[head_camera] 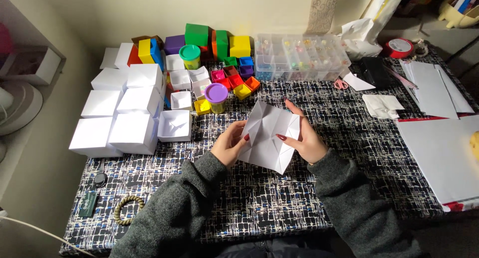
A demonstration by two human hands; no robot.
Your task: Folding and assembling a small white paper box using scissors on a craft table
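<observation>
the creased white paper sheet (267,135) was held just above the patterned tablecloth (279,198), between both hands, right in front of the body. it was judged light, thin and floppy, easily crumpled, best taken by its folded edges, where it is stiffer. the left hand (228,145) was closed on the sheet's left edge, thumb pressed over the top. the right hand (305,138) was clamped on the right side, thumb laid on the face, fingers behind. further back, a purple-lidded tub (216,97) and small coloured paper boxes (234,81) were seen, with white paper boxes (127,116) stacked to the left. at the far edge, a clear bead organiser (299,56) was set.
</observation>
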